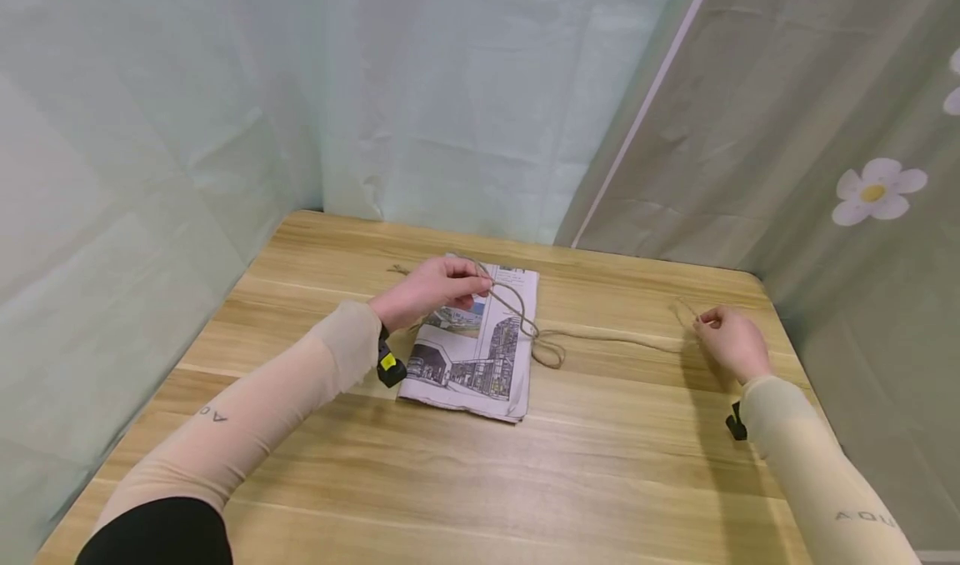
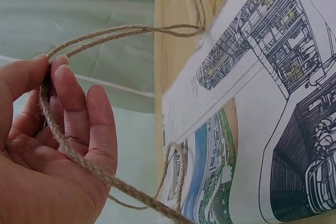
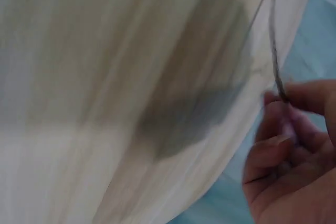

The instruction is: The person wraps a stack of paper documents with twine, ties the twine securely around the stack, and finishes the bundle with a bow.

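Note:
A folded newspaper [image 1: 480, 365] with printed building drawings lies on the wooden table. Brown twine [image 1: 517, 298] runs over it, with a small loop hanging at its right edge. Above the newspaper, my left hand [image 1: 442, 286] pinches the twine between thumb and index finger; in the left wrist view two strands [image 2: 121, 32] lead from the fingertips to the paper's edge. Far to the right, my right hand [image 1: 733, 340] pinches the twine's other length close over the table. The right wrist view shows that twine [image 3: 274, 40] rising from the thumb and fingertip.
The wooden table [image 1: 585, 465] has rounded far corners. Pale green curtains [image 1: 480, 98] hang behind it and on the left, and a grey curtain with printed flowers [image 1: 877, 192] hangs on the right. A twine end [image 1: 399, 270] sticks out left of the newspaper.

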`<state>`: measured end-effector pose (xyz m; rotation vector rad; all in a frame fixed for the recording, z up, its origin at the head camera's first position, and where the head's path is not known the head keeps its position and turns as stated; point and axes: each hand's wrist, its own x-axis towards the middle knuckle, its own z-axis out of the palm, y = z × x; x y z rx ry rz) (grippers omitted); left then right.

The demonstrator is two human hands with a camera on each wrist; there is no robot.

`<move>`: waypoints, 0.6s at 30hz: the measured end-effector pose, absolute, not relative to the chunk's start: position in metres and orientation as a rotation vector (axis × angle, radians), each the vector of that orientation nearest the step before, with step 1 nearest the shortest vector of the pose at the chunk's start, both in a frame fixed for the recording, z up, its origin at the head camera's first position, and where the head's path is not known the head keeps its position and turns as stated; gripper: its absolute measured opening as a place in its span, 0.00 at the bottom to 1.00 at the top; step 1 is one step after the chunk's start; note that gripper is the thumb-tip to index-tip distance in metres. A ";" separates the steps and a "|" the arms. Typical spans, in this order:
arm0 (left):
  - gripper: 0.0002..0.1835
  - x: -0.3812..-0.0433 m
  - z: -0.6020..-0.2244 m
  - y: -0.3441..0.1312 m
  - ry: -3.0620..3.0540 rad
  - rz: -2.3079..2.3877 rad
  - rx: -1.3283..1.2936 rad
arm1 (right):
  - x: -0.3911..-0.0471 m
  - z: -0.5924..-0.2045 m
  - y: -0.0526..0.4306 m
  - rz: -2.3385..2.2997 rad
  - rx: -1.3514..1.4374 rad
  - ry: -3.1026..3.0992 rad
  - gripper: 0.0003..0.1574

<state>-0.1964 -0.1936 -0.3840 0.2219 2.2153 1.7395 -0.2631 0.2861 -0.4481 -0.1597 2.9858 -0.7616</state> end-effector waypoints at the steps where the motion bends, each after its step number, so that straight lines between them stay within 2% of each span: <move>1: 0.16 -0.196 -0.384 -0.194 2.210 1.742 0.220 | -0.262 -0.450 0.282 -0.732 -0.188 2.984 0.33; 4: 0.16 -0.196 -0.383 -0.194 2.213 1.736 0.214 | -0.262 -0.454 0.264 -0.712 -0.294 3.039 0.34; 11: 0.15 -0.195 -0.382 -0.194 2.236 1.720 0.191 | -0.261 -0.459 0.184 -0.765 -0.825 3.025 0.13; 14: 0.15 -0.194 -0.382 -0.193 2.247 1.706 0.199 | -0.261 -0.461 0.148 -0.747 -1.014 2.918 0.10; 18: 0.15 -0.192 -0.381 -0.192 2.253 1.689 0.213 | -0.262 -0.466 0.114 -0.676 -1.120 2.831 0.10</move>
